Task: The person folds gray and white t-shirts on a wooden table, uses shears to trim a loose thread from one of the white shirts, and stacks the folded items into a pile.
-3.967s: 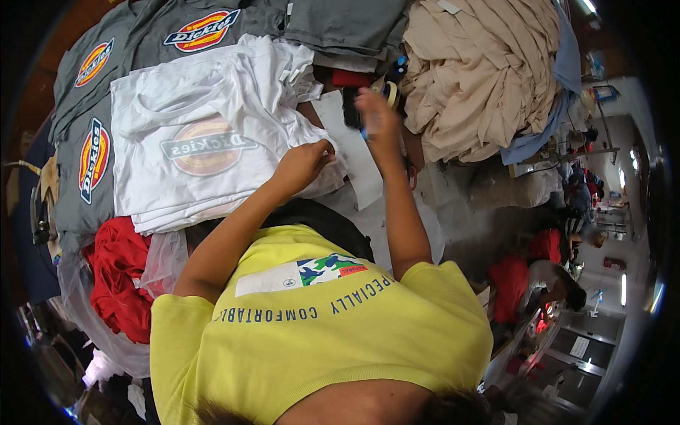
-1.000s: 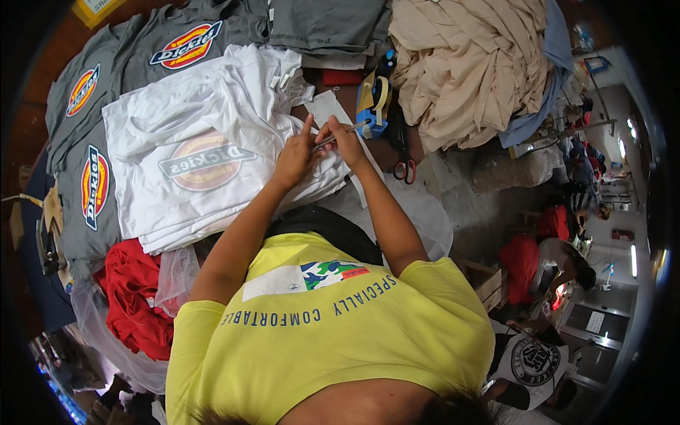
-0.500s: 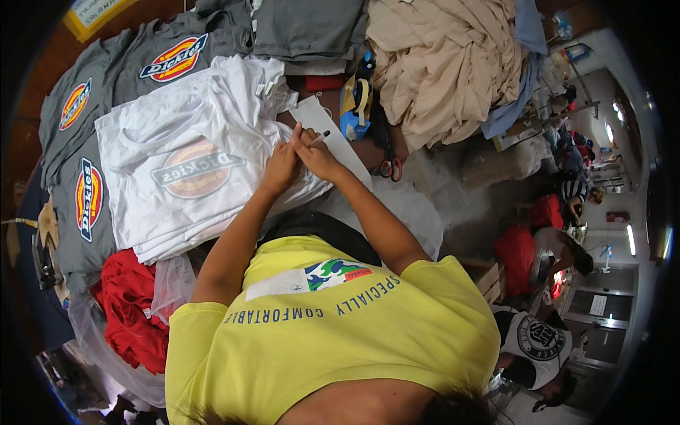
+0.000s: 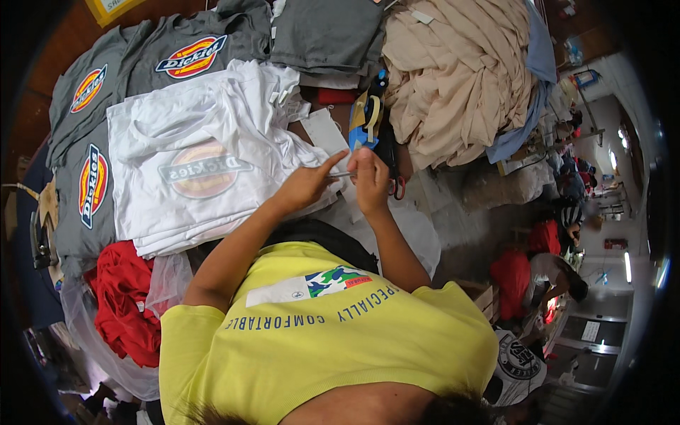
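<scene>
My left hand [image 4: 308,185] and my right hand [image 4: 370,183] are raised close together by the right edge of a stack of white T-shirts [image 4: 142,177]. A slim pen [image 4: 343,174] spans the gap between them, its ends hidden in my fingers. My left index finger points up toward my right thumb, while the other left fingers curl at the pen. The right fingers are bent inward around its other end. Beyond the hands lies a white paper strip [image 4: 324,131], and a blue and yellow packet [image 4: 363,124] stands behind my right fingertips.
Grey printed T-shirts [image 4: 85,142] lie left of and behind the white stack. Beige cloth [image 4: 460,78] is heaped at the far right, near red-handled scissors [image 4: 400,187]. A red garment [image 4: 127,304] sits in clear plastic at the left. Other people [image 4: 552,276] work across the room.
My hands have come apart and shifted right, off the edge of the white shirts. The pen, which stuck out past my right hand, now lies between both hands. The view has shifted slightly.
</scene>
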The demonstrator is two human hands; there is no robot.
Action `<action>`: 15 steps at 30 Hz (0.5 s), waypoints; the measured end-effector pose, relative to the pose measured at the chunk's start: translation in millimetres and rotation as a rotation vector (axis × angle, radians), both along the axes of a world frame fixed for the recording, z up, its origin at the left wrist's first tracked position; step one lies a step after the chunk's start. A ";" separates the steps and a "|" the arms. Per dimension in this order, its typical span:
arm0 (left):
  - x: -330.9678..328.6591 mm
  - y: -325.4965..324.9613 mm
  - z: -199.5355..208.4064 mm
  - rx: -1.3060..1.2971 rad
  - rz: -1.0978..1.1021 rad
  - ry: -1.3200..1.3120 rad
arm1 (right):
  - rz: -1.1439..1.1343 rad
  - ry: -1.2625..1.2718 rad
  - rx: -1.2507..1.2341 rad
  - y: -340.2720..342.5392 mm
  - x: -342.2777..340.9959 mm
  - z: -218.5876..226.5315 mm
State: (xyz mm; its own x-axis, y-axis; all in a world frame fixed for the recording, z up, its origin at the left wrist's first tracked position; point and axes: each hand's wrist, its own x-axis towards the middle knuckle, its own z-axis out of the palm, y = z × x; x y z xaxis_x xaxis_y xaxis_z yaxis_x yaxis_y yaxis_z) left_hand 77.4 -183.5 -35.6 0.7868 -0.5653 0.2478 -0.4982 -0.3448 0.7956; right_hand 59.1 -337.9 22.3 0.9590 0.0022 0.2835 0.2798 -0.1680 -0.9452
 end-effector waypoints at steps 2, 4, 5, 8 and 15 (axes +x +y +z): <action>4.6 -16.3 11.5 -0.030 -0.015 0.028 | -0.025 -0.068 -0.042 -12.4 11.3 9.5; 10.3 -30.8 37.5 -0.119 -0.017 0.266 | -0.087 -0.040 -0.055 -31.1 28.2 29.3; 17.9 -32.2 41.7 -0.140 0.054 0.046 | -0.136 0.015 -0.054 -43.2 41.2 42.8; 37.8 -21.4 48.1 -0.177 0.150 -0.272 | -0.552 -0.298 -0.181 -77.0 102.0 64.1; -15.8 106.0 -15.1 -0.074 0.572 -0.178 | -0.680 -0.158 -0.767 -91.6 229.5 11.7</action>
State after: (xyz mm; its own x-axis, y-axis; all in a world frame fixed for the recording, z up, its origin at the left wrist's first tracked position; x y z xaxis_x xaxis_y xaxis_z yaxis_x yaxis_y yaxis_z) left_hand 61.5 -77.5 -50.8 0.9038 -0.0410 0.4259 -0.3777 -0.5442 0.7492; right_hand 288.6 -429.4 34.0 0.7772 -0.2924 0.5572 0.0128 -0.8780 -0.4785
